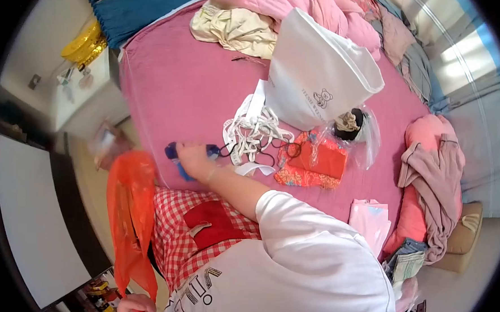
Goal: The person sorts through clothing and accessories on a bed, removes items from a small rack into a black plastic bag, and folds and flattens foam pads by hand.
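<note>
My left hand (pixel 136 311), low at the left, is closed on an orange plastic bag (pixel 129 204) that stretches up beside my lap. My right hand (pixel 195 160) reaches across to the bed's near edge, its fingers closed around a small dark blue cloth item (pixel 172 152), partly hidden by the hand. Just beyond lies a tangle of white straps (pixel 251 127) with black cords. A white bag with a bear print (pixel 319 67) stands behind it. To the right rest folded orange patterned cloth (pixel 312 164) and a clear plastic bag (pixel 370 138) with dark contents.
The pink bed sheet (pixel 167 81) spreads before me. Cream cloth (pixel 235 29) and pink bedding (pixel 333 10) are heaped at the back. Clothes lie over a pink cushion (pixel 429 129) at right. A white cabinet (pixel 89 102) and a large screen (pixel 41 218) stand at left.
</note>
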Action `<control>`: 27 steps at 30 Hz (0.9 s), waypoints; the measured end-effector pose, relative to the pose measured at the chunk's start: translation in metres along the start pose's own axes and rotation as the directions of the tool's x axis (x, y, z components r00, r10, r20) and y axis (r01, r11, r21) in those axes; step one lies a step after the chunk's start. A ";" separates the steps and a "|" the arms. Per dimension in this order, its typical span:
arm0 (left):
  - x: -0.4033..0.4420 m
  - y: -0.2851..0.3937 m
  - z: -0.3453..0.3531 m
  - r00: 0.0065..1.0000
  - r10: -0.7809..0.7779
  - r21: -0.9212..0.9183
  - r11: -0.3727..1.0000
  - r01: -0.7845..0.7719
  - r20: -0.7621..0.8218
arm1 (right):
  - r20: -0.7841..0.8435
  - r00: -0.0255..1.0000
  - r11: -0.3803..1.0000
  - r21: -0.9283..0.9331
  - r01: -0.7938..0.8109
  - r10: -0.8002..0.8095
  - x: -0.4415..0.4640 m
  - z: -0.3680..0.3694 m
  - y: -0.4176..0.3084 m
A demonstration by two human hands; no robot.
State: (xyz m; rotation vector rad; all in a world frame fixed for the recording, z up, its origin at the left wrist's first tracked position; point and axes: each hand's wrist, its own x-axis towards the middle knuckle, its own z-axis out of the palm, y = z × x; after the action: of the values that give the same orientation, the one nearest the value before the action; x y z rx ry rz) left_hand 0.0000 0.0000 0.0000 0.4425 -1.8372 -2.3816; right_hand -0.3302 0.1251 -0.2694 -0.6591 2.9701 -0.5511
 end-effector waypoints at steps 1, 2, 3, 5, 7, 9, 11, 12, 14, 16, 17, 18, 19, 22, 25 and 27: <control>0.007 0.008 0.008 0.994 0.092 0.065 0.993 -0.096 0.064 | -0.013 0.998 0.997 0.036 0.063 -0.063 0.003 0.001 -0.004; 0.012 0.015 0.009 0.975 0.180 0.122 0.973 -0.196 0.132 | -0.029 0.991 0.989 0.070 0.130 -0.128 0.008 0.001 -0.008; 0.005 0.000 0.020 0.972 0.193 0.096 0.974 -0.207 0.133 | -0.032 0.991 0.990 0.043 0.133 -0.132 -0.002 -0.017 0.015; 0.002 0.005 0.015 0.971 0.196 0.117 0.970 -0.213 0.137 | 0.119 0.993 0.960 0.281 -0.019 -0.015 -0.006 -0.075 0.021; 0.001 0.008 0.012 0.971 0.212 0.117 0.967 -0.224 0.111 | -0.044 0.996 0.854 0.518 -0.046 0.080 -0.021 -0.113 0.041; 0.001 0.007 0.010 0.967 0.237 0.085 0.966 -0.245 0.095 | 0.031 0.993 0.759 0.642 -0.110 0.117 -0.045 -0.167 0.079; -0.002 -0.001 0.003 0.968 0.234 0.035 0.971 -0.238 0.090 | 0.202 0.951 0.619 0.724 -0.305 0.233 -0.080 -0.211 0.128; -0.003 -0.004 0.003 0.982 0.187 0.025 0.982 -0.187 0.005 | 0.254 0.930 0.508 0.783 -0.358 0.264 -0.103 -0.229 0.153; 0.002 -0.006 0.005 0.986 0.167 0.017 0.986 -0.167 0.013 | 0.293 0.891 0.575 0.684 -0.450 0.348 -0.155 -0.253 0.211; 0.004 -0.008 0.004 0.989 0.150 -0.004 0.989 -0.150 -0.012 | 0.412 0.817 0.360 0.750 -0.555 0.403 -0.218 -0.273 0.254; 0.005 -0.008 0.002 0.990 0.134 -0.015 0.991 -0.135 -0.036 | 0.387 0.792 0.234 0.811 -0.536 0.473 -0.254 -0.268 0.285; 0.008 -0.008 0.000 0.989 0.148 0.013 0.989 -0.148 -0.006 | 0.393 0.743 0.175 0.812 -0.557 0.542 -0.293 -0.272 0.313; 0.009 -0.008 -0.003 0.991 0.134 0.004 0.991 -0.134 0.011 | 0.363 0.623 0.124 0.791 -0.599 0.693 -0.335 -0.279 0.331; 0.018 -0.008 -0.009 0.988 0.143 0.029 0.989 -0.145 0.053 | 0.310 0.406 -0.149 0.913 -0.381 0.860 -0.455 -0.279 0.371; 0.025 -0.004 -0.003 0.979 0.143 0.063 0.986 -0.153 0.145 | 0.286 0.226 -0.236 0.946 -0.223 0.931 -0.528 -0.271 0.355; 0.025 -0.005 -0.006 0.983 0.116 0.058 0.990 -0.125 0.142 | 0.287 0.175 -0.255 0.949 -0.184 0.942 -0.555 -0.257 0.341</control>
State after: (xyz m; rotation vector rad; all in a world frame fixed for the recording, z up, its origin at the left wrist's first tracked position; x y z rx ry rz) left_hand -0.0219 -0.0109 -0.0103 0.1697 -1.9452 -2.3293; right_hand 0.0052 0.7309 -0.1646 1.6377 1.7153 -2.3170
